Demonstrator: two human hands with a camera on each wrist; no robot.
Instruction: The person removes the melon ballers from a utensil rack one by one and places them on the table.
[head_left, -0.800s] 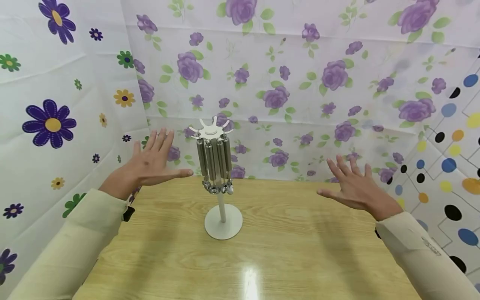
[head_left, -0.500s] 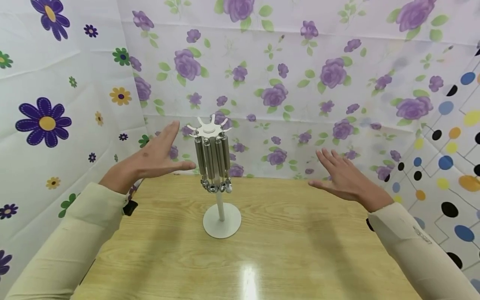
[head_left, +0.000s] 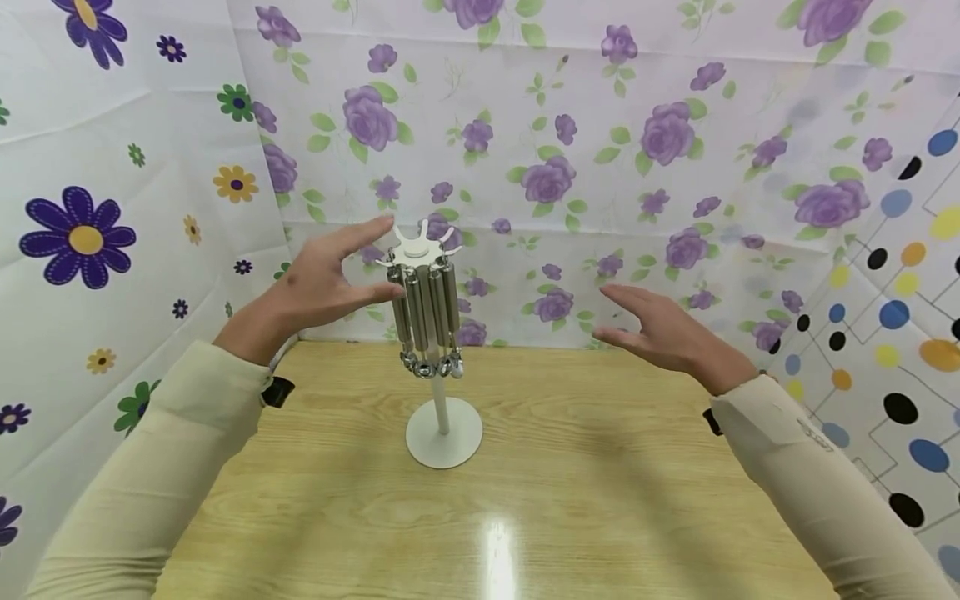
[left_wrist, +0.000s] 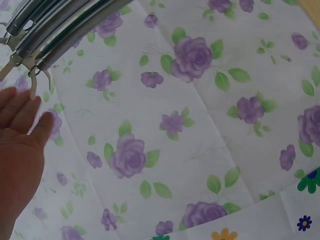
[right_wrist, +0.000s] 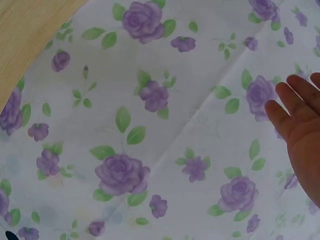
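A white stand [head_left: 457, 450] with a round base and a ring of hooks [head_left: 417, 249] on top is left of centre in the head view. Several slim silver metal utensils [head_left: 427, 312] hang from it, small rounded ends pointing down. My left hand [head_left: 315, 279] is raised at the stand's left, thumb and fingers spread apart; its thumb tip overlaps the nearest utensil in this view. In the left wrist view, that hand's fingertips are right below a hook [left_wrist: 33, 82]. My right hand [head_left: 667, 333] is held in the air at the right, fingers extended, holding nothing.
The stand rests on a light wooden table [head_left: 540, 475]. Behind it hangs a purple rose-patterned cloth [head_left: 517, 100]. A daisy-patterned cloth [head_left: 150, 200] closes off the left side, and a dotted cloth [head_left: 862, 400] the right.
My left hand has moved right and up to the stand's hooks. The right hand has moved left, its fingers drawing closer together. The stand and utensils stay in place on the table.
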